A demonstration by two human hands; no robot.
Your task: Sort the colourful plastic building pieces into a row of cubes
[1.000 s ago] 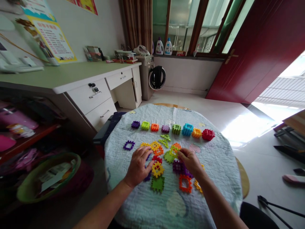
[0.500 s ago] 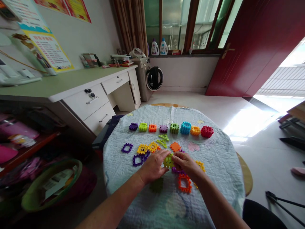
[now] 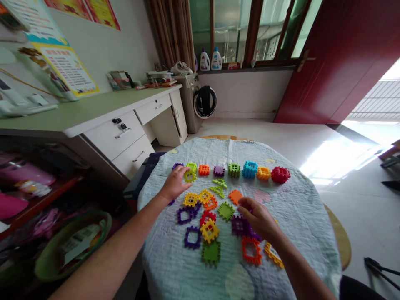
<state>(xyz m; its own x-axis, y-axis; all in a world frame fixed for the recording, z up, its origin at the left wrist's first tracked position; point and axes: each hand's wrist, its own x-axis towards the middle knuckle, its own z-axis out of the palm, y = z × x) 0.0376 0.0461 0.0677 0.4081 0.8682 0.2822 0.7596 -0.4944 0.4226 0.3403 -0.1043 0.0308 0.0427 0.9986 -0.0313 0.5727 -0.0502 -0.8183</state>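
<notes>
indigo block (image 3: pixel 178 165): partly behind left hand (image 3: pixel 173 183) | red door (image 3: pixel 331 62): cut off at top

Wooden table (image 3: pixel 342 241), pale blue cloth (image 3: pixel 300 208); row of blocks (image 3: pixel 234 170) across far half, loose notched panels (image 3: pixel 226 211) nearer.

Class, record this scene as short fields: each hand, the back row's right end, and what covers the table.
Left hand: holding a yellow-green window piece at the yellow-green stack
Right hand: beside the purple pieces; whether it grips anything is unclear
Row's right end: red stack
Table cover: pale blue patterned cloth
</notes>
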